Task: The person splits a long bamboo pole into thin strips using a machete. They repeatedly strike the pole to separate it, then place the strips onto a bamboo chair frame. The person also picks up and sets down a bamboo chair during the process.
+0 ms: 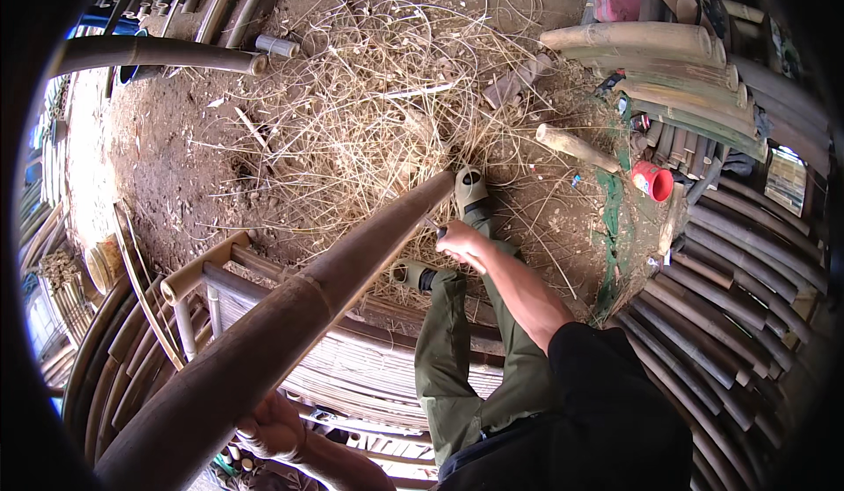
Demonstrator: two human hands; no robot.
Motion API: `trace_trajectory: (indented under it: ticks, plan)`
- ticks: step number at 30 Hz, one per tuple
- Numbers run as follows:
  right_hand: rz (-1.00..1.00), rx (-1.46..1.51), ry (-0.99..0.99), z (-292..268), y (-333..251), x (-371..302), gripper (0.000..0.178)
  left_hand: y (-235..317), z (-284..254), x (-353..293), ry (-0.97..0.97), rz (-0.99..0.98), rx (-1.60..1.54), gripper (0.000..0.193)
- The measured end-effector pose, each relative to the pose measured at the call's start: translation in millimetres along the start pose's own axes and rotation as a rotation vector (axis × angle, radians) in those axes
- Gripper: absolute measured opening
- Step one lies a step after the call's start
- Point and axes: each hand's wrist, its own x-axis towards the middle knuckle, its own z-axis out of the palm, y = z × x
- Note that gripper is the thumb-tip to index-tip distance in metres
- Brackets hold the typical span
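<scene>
A thick brown bamboo pole (264,341) slants from the lower left up to the middle, its far end near my shoe. Against its lower side, near the lower left, my left hand (274,428) grips it from beneath; the pole hides some of the fingers. My right hand (463,241) is closed round the dark handle of a knife-like tool (432,223). Its thin metal tip points at the pole's edge near the far end; whether it touches I cannot tell.
Bamboo shavings and thin strips (378,95) litter the dirt floor ahead. Split bamboo lengths (703,315) are stacked on the right, near a red cup (651,180). A bamboo bench (360,377) lies beneath the pole. Another pole (158,53) juts in at upper left.
</scene>
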Motion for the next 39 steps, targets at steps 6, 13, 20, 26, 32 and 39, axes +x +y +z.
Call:
trace_trajectory:
  ticks: [6,13,20,26,32,39]
  plan:
    - [-0.18,-0.519,0.313,24.2,-25.6,-24.2,0.021,36.6,69.8,19.3,0.558,-0.013,-0.04,0.027]
    - [0.077,-0.62,0.512,-55.4,-2.6,-91.6,0.008,303.0,-29.2,96.6,0.082,0.258,0.147,0.024]
    - [-0.239,0.524,0.632,-157.2,-66.6,-237.7,0.021,462.0,-86.6,55.0,0.299,0.365,0.012,0.021]
    - [-0.97,-0.154,0.379,-23.2,-314.5,-451.4,0.05,451.4,-29.8,11.4,0.455,0.313,-0.053,0.021]
    - [-1.127,-0.34,-0.573,220.4,-417.6,-510.7,0.051,453.1,-77.4,-40.4,0.381,0.289,-0.267,0.023]
    - [-0.711,-0.588,-0.928,373.5,-396.6,-520.8,0.039,455.6,-144.7,-73.6,0.476,0.379,-0.303,0.016]
